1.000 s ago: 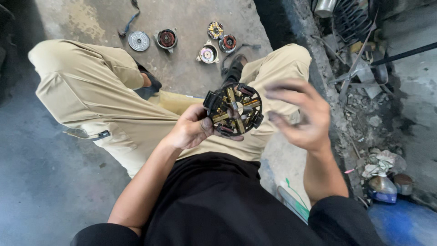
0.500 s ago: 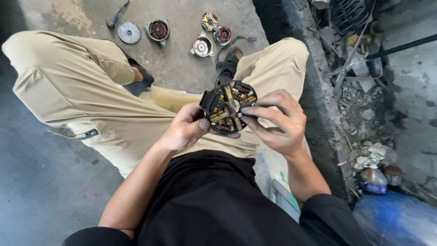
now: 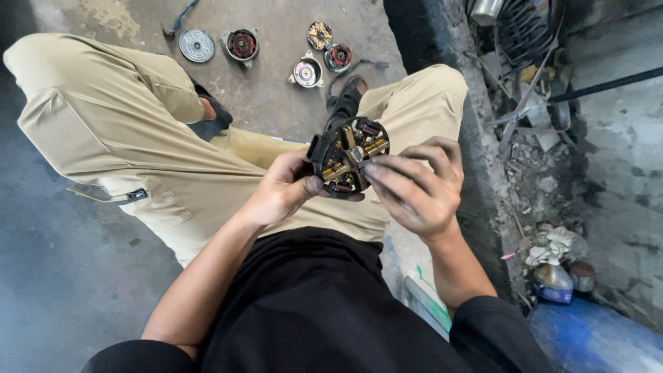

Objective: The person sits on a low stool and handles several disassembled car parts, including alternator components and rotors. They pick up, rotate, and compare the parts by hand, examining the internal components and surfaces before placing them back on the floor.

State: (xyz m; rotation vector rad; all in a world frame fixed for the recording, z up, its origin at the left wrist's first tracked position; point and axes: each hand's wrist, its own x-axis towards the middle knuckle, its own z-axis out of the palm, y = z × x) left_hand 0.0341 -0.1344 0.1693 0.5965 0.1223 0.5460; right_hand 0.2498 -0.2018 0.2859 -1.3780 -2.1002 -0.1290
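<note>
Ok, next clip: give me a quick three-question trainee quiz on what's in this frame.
1. True or false: the round brush holder is held by both the left hand and the right hand.
2. Where do the other round motor parts lie? A) on the concrete floor beyond the person's knees B) on the person's lap C) in a blue barrel
3. Fill in: the person's trousers are ___ in colour.

Key: 1 true; 2 A; 3 beige (khaki).
</note>
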